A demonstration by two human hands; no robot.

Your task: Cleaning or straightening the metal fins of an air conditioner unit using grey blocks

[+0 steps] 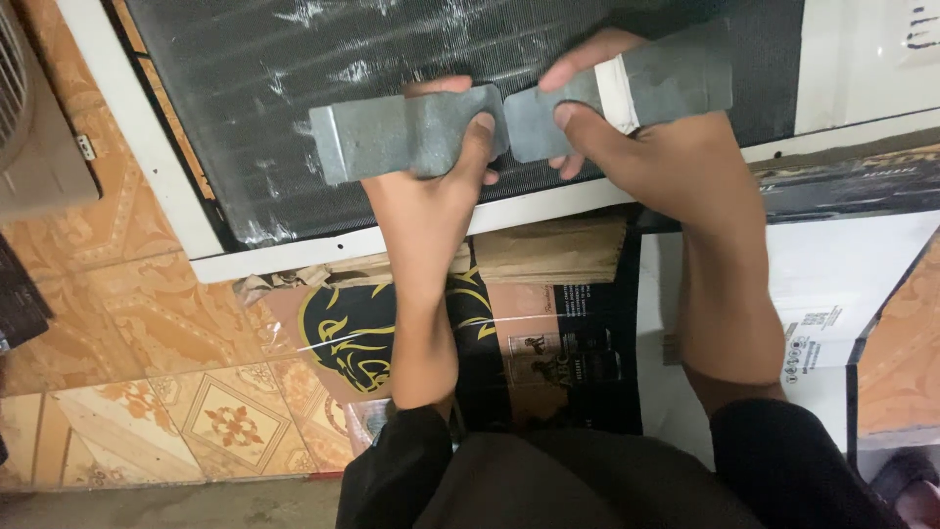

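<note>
Dark sleeves (411,470) fill the bottom edge, closest to the lens, and two bare forearms run up from them to the hands.

Each hand holds a flat grey metal plate above a black finned coil (294,108) in a white frame (323,250). Left hand (441,181) is closed on the left plate (377,137), thumb pressed on its front face near the right end, fingers curled behind. Right hand (641,147) is closed on the right plate (676,78), thumb on its front near the left end, fingers behind and over the top edge. A white band (617,93) crosses the right plate just beside the thumb. The plates' rounded inner ends meet, touching or nearly so; I cannot tell which.

Below the frame lies flattened cardboard: a brown flap (548,250), a black sheet with a yellow animal print (352,333), and a white sheet (832,284) on the right. Patterned orange tiles (127,294) cover the floor at left, with a beige appliance (39,147) at the upper left corner.
</note>
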